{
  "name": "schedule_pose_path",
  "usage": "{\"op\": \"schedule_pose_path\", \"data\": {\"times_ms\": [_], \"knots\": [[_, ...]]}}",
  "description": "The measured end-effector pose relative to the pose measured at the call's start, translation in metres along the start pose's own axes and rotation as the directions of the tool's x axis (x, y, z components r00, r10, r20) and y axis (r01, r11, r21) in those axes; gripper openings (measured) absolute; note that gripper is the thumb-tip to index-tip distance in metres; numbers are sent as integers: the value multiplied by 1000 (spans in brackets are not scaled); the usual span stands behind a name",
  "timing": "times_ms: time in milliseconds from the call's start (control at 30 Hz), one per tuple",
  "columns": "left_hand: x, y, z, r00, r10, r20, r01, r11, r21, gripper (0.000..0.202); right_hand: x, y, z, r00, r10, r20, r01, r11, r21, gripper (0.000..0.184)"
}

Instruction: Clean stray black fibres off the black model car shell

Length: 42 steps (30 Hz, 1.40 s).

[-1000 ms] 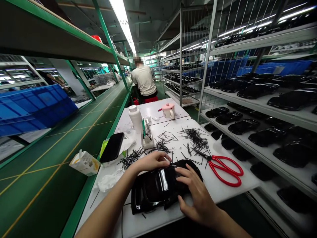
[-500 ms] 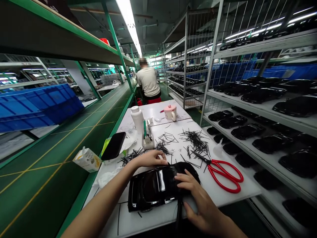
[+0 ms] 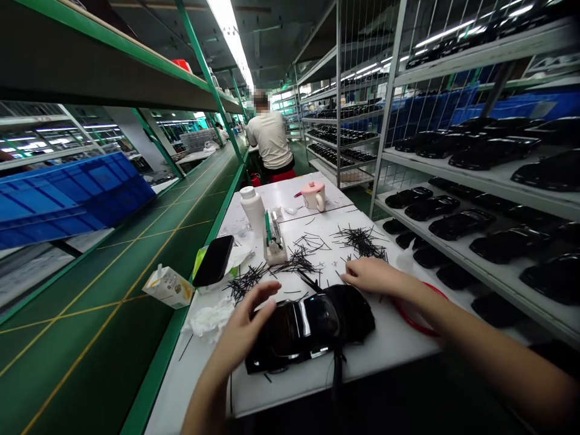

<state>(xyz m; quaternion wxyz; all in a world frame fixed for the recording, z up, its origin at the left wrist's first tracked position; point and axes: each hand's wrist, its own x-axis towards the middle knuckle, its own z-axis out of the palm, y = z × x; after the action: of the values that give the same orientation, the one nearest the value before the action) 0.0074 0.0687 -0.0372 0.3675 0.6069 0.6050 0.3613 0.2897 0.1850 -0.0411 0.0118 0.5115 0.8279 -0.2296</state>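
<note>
A glossy black model car (image 3: 312,323) stands on the white table in front of me. Dark parts stick out from both its long sides, perhaps open doors. My left hand (image 3: 249,317) is beside the car's left end, thumb and fingers apart. Beyond the car's right end, my right hand (image 3: 367,275) is down at the table with its fingers drawn together. A thin dark strip shows by its fingertips; whether it is gripped I cannot make out. Just behind that hand lies a pile of thin black strips (image 3: 362,240). Red-handled scissors (image 3: 410,319) are mostly hidden under my right forearm.
More black strips (image 3: 251,279), a phone (image 3: 216,260), a drink carton (image 3: 168,286), crumpled tissue (image 3: 211,320), a white bottle (image 3: 252,210), a tool tray (image 3: 275,252) and a pink-lidded mug (image 3: 313,196) are around. Racks of black cars (image 3: 462,223) stand right; a green conveyor (image 3: 113,290) runs left. A person (image 3: 270,139) sits ahead.
My right hand has left the car and crossed over the scissors to the strips. My left hand has come back from the car's far side to its left end. The car sits slightly farther right in view.
</note>
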Motion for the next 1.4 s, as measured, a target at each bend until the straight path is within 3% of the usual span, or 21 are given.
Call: {"op": "schedule_pose_path", "data": {"times_ms": [133, 267, 467, 600, 733, 967, 1133, 1300, 1400], "knots": [[-51, -30, 27, 967, 145, -209, -76, 948, 308, 40, 32, 1, 7, 993, 9, 116, 7, 991, -131, 25], [-77, -40, 48, 933, 150, -328, -16, 926, 378, 54, 36, 7, 14, 995, -30, 96, 49, 978, -203, 23], [-78, -22, 69, 858, 366, -360, -51, 759, 649, 54, 38, 17, 19, 1000, 7, 29, 1, 964, -264, 24], [-69, -15, 79, 854, 399, -335, -3, 647, 763, 57, 37, 13, 21, 999, 33, 14, -28, 960, -280, 25], [-69, -19, 74, 852, 348, -392, 68, 667, 742, 60, 31, 9, 25, 994, 108, 0, -102, 946, -309, 28], [-83, -33, 39, 839, 300, -454, 122, 710, 694, 56, 26, 4, 17, 989, 130, -73, -145, 953, -265, 27], [-89, -33, 38, 864, 192, -465, 194, 726, 660, 61, -5, -4, 2, 967, 9, -253, -44, 990, -134, 12], [-85, -29, 45, 871, 182, -457, 213, 698, 684, 66, -45, 8, 28, 854, -92, -512, 185, 974, 133, 14], [-81, -28, 45, 876, 211, -433, 169, 707, 687, 67, -56, 19, 41, 840, -102, -533, 256, 940, 225, 14]]}}
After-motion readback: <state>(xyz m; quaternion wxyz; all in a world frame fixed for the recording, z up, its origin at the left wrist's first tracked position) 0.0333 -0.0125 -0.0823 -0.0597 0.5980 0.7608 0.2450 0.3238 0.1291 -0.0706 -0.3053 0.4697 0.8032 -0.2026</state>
